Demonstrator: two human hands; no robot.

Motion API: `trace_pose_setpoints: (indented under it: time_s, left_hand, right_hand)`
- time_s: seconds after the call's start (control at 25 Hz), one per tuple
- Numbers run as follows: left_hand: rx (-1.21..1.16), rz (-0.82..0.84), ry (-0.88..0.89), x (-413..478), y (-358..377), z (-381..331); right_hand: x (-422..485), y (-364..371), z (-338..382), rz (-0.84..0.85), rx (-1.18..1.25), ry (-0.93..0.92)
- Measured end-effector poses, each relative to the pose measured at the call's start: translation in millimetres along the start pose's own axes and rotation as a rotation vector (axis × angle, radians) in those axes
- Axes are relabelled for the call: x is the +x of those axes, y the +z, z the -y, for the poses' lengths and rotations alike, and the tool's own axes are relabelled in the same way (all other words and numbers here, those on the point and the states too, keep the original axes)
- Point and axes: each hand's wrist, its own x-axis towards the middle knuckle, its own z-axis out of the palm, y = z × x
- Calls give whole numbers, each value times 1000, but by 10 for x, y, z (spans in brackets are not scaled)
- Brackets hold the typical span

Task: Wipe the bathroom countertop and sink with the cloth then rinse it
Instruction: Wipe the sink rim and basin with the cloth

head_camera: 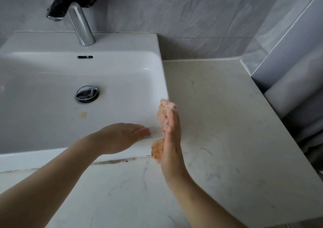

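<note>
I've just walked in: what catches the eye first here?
The orange cloth stands out, pressed by the right hand against the right edge of the white sink. The left hand rests flat on the sink's front rim, and a chrome faucet rises at the back.

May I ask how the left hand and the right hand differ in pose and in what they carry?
The left hand lies palm down on the sink near its front right corner; the right hand stands on edge at the sink's right side. The left hand holds nothing; the right hand has the orange cloth against its palm. Both have fairly straight fingers.
</note>
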Motion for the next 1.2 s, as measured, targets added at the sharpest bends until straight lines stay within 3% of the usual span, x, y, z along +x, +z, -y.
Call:
trace_pose_setpoints:
  time_s: [0.08, 0.2, 0.32, 0.44, 0.52, 0.68, 0.84, 1.0, 1.2]
  left_hand:
    - [54, -96, -56, -6, 7, 8]
    - [78, -146, -50, -16, 18, -40]
    - [89, -156, -16, -39, 22, -48]
    - [116, -173, 17, -15, 29, -21]
    - [114, -181, 42, -1, 49, 8]
    - [116, -207, 89, 26, 49, 24]
    - [129, -230, 102, 29, 69, 23]
    - [142, -237, 118, 50, 83, 32]
    - [155, -312, 105, 42, 96, -4]
  right_hand:
    - [-110, -7, 28, -162, 157, 69]
    - [329, -162, -62, -328, 452, 338]
    - [395, -48, -85, -279, 502, 354]
    - [162, 62, -28, -241, 543, 501]
    - [156, 119, -10, -252, 549, 479]
    - [382, 116, -37, -451, 371, 379]
    - [217, 98, -25, -361, 529, 510]
    - [114, 227, 10, -412, 464, 388]
    - [280, 81, -105, -425, 549, 442]
